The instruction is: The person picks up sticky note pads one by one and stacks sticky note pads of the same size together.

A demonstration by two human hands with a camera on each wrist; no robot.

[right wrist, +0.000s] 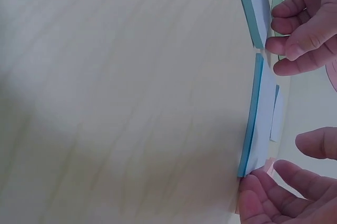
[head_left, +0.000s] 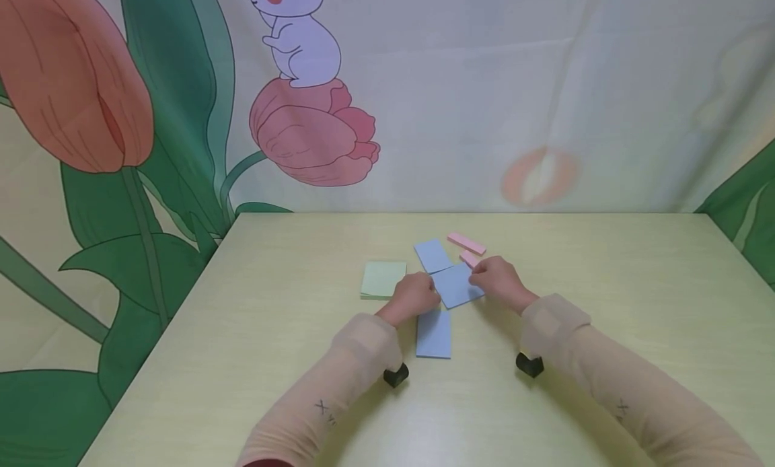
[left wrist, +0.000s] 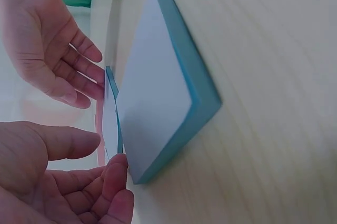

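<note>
A square blue sticky-note pad [head_left: 455,285] lies turned at an angle between my two hands. My left hand [head_left: 413,297] is at its left edge, thumb apart from loosely bent fingers [left wrist: 115,179] in the left wrist view. At the opposite edge is my right hand [head_left: 499,282]; its fingertips [right wrist: 251,190] meet the pad's end in the right wrist view, thumb held away. A narrow blue pad [head_left: 433,336] lies on the near side, its corner close to my left fingers. Another narrow blue pad [head_left: 432,255] lies beyond the square one.
Left of the blue pads sits a green sticky-note pad [head_left: 384,279]. Two pink strips, a longer one [head_left: 467,243] and a partly hidden one [head_left: 469,258], lie behind my right hand. A printed cloth [head_left: 442,117] hangs along the back edge of the pale wooden table [head_left: 636,299].
</note>
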